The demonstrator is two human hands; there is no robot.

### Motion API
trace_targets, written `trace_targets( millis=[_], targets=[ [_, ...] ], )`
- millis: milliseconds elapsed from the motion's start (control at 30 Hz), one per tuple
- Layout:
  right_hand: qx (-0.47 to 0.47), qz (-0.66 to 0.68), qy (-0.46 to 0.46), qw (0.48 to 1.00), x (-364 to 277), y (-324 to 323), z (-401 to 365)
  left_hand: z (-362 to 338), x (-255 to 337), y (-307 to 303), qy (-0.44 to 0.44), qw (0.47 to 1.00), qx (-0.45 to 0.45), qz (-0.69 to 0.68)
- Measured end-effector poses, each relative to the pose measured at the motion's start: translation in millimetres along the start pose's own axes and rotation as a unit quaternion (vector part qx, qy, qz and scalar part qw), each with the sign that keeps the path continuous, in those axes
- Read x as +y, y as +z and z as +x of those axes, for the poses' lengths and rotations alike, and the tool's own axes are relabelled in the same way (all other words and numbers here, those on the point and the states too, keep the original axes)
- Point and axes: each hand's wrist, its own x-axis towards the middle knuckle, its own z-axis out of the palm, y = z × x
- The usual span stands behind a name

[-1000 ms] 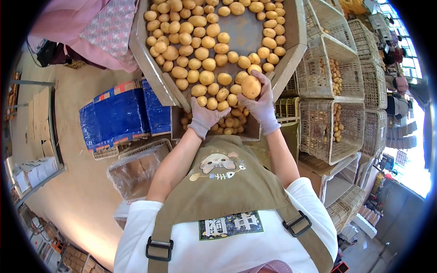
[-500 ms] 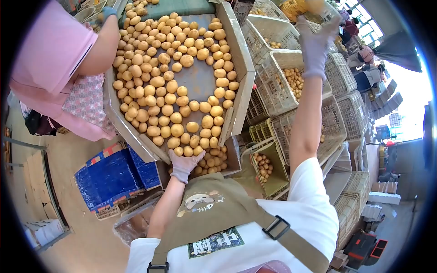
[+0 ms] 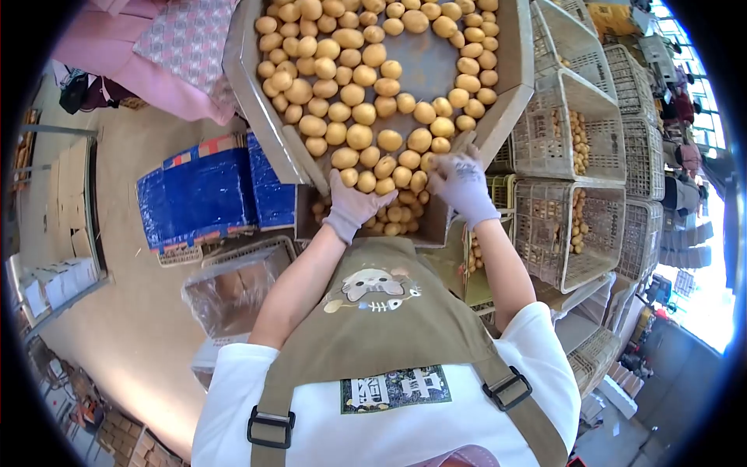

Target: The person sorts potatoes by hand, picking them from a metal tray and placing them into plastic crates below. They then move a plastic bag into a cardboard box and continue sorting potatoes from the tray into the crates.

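Yellow potatoes (image 3: 359, 137) cover much of a metal-floored sorting tray (image 3: 506, 124) before me. At the tray's narrow near end, my left hand (image 3: 356, 208), in a pale glove, rests against the front potatoes with thumb and fingers apart. My right hand (image 3: 465, 185), gloved alike, is at the right side of that end, its partly bent fingers beside the outermost potatoes and nothing visibly gripped. Below the lip, between my wrists, more potatoes (image 3: 393, 218) lie in a box (image 3: 432, 233), partly hidden by my hands and apron.
White plastic crates (image 3: 568, 226), several with potatoes inside, are stacked to the right. Blue-wrapped boxes (image 3: 198, 194) stand at left, above a plastic-lined crate (image 3: 237, 288). Another person's pink clothing (image 3: 175, 86) shows at upper left. More people are in the far right background.
My right hand has come down from over the crates at upper right to the tray's near end. My left hand stays at the front potatoes. The view has shifted, cutting off the tray's far end.
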Motion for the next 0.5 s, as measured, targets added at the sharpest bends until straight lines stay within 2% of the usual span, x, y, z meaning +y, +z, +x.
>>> trace_targets(
  millis=[33,67,133,167,233,267,333,367,400,467,500],
  targets=[
    [0.052,-0.014,-0.006,0.999,4,9,11,0,-4,2,-0.027,0.971,0.018,-0.238],
    [0.083,-0.007,0.019,0.996,-3,11,18,-1,-3,3,-0.004,0.991,0.012,-0.136],
    [0.04,-0.047,0.004,0.998,3,43,45,-2,0,4,0.043,0.996,0.015,0.078],
    [0.024,-0.076,0.014,0.997,1,48,56,-2,12,4,0.042,0.961,0.026,0.271],
    [-0.008,-0.134,0.032,0.99,-8,54,69,-2,8,1,0.039,0.931,0.031,0.361],
    [-0.042,-0.098,0.036,0.994,-12,35,72,-2,5,-1,0.037,0.913,0.034,0.404],
    [0.013,0.046,0.036,0.998,1,30,67,-1,-6,-4,0.041,0.928,0.037,0.369],
    [0.062,0.13,0.046,0.989,0,26,62,0,-5,-5,0.034,0.918,0.04,0.393],
    [0.069,0.232,0.045,0.969,-2,25,57,2,-5,-6,0.028,0.908,0.043,0.416],
    [0.077,0.429,0.045,0.899,-6,25,44,1,-6,-5,0.012,0.886,0.044,0.461],
    [0.076,0.427,0.045,0.9,-5,24,44,2,-7,-4,0.012,0.887,0.045,0.459]
  ],
)
